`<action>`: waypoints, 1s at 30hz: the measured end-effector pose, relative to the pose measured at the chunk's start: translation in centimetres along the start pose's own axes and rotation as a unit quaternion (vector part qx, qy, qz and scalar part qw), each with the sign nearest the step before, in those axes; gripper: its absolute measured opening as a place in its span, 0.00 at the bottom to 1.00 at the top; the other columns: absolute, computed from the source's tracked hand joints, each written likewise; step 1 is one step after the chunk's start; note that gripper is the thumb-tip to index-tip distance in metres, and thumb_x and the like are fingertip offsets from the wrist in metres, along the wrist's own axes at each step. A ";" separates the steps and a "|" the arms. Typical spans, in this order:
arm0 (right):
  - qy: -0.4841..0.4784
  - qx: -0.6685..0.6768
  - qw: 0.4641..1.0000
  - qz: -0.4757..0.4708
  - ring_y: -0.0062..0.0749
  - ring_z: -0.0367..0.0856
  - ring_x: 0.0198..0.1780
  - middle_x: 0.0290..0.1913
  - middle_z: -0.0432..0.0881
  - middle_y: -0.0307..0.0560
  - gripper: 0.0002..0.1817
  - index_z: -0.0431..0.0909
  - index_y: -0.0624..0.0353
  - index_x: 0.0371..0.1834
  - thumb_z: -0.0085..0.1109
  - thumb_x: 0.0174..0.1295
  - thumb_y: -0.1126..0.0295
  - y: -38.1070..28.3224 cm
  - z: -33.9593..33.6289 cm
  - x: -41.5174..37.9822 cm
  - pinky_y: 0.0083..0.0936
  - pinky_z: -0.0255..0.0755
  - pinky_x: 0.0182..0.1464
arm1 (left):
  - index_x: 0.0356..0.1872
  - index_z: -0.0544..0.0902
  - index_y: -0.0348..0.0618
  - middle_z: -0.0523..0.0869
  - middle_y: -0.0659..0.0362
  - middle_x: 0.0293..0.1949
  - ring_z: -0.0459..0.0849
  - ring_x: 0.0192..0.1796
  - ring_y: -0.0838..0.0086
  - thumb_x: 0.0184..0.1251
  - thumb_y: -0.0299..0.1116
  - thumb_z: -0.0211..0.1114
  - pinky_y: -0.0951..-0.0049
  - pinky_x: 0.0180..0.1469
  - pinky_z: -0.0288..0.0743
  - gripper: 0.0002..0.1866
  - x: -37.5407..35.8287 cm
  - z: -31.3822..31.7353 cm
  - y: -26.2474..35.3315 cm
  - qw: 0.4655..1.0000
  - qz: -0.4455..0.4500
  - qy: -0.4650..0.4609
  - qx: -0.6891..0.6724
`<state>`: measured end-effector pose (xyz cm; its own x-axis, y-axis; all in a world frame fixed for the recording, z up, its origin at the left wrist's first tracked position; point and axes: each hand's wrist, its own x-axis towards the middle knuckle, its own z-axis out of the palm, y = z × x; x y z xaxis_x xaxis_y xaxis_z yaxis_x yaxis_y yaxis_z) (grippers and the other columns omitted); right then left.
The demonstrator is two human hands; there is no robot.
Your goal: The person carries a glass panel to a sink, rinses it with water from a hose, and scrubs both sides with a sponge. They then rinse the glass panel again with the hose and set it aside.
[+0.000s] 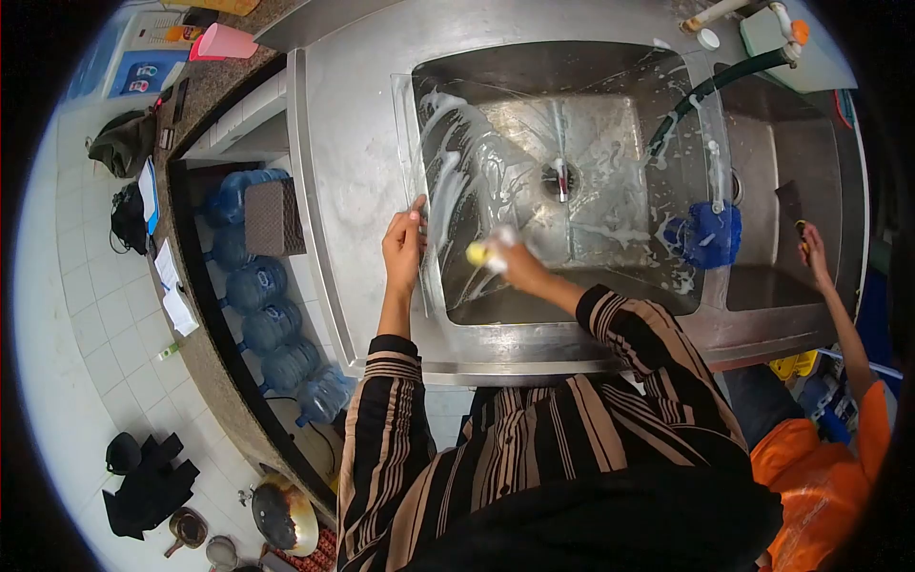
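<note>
Sink (362,143): we see its basin only through the soapy sheet.
Clear sheet (572,124): lies over the basin, under both hands; its near edge is hard to trace.
Left hand (404,250): we pinch the sheet's left edge.
Right hand (519,262): closed on the sponge, blurred.
Yellow sponge (477,254): mostly hidden by foam.

The sink (381,143) is brushed, dull-shining steel. The sheet (572,162) over it is clear, glossy plastic streaked with soap foam. The sponge (479,253) looks soft and yellow.
</note>
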<state>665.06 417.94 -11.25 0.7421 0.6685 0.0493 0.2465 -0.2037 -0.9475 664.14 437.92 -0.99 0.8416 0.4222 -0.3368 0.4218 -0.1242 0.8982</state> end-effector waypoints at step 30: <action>0.182 -0.280 0.793 0.509 0.37 0.75 0.47 0.40 0.80 0.47 0.12 0.81 0.54 0.31 0.48 0.55 0.63 14.4 -0.3 13.2 0.37 0.58 0.54 | 0.51 0.77 0.42 0.62 0.69 0.23 0.60 0.22 0.86 0.66 0.36 0.53 0.84 0.24 0.56 0.16 -0.1 1.0 0.5 0.995 0.060 0.025 0.077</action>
<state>678.61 423.57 -24.16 0.8401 -0.2766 -0.4666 -0.4335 -0.8594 -0.2711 664.56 436.94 -0.79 0.8727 0.4394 -0.2127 0.3699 -0.3107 0.8756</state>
